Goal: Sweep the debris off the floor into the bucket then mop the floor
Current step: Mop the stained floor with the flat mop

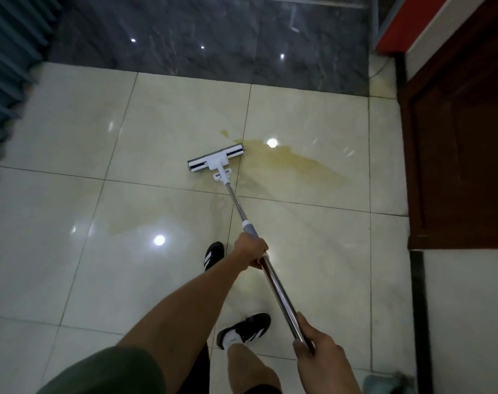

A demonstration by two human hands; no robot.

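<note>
R hand: right hand (317, 341), nearest, low right of view; fingers wrapped round top end of the long shiny steel mop pole (279, 294). Forearm runs off bottom edge.
L hand: left hand (250, 250), further down the pole, arm stretched fwd from a dark green short sleeve (114, 371); fist closed round pole just below the grey plastic collar (249, 227).
Feet: two black trainers w/ white stripes, near one (249, 329) under the pole, far one (213, 255) just left of L hand.
Pole: slants up-left from R hand to the flat white rectangular mop head (216, 160), which lies on the floor.
Floor: glossy cream square floor tiles (57, 223), thin dark grout lines, ceiling-light glints.
Spill: yellow-brown wet stain (299, 162), touching R end of mop head, spreading right; fainter patch (120, 227) left of far foot.
R edge: dark brown wooden door panel (455, 152), near the spill's far end; white wall w/ black skirting below it.
L edge: blue-grey ribbed shutter (9, 81), well apart from mop.
Far edge: dark grey polished marble strip (213, 46) beyond the cream tiles; red panel (398, 24) top right.
Bucket: cannot tell; blurred teal object (389, 382) at bottom right corner.
</note>
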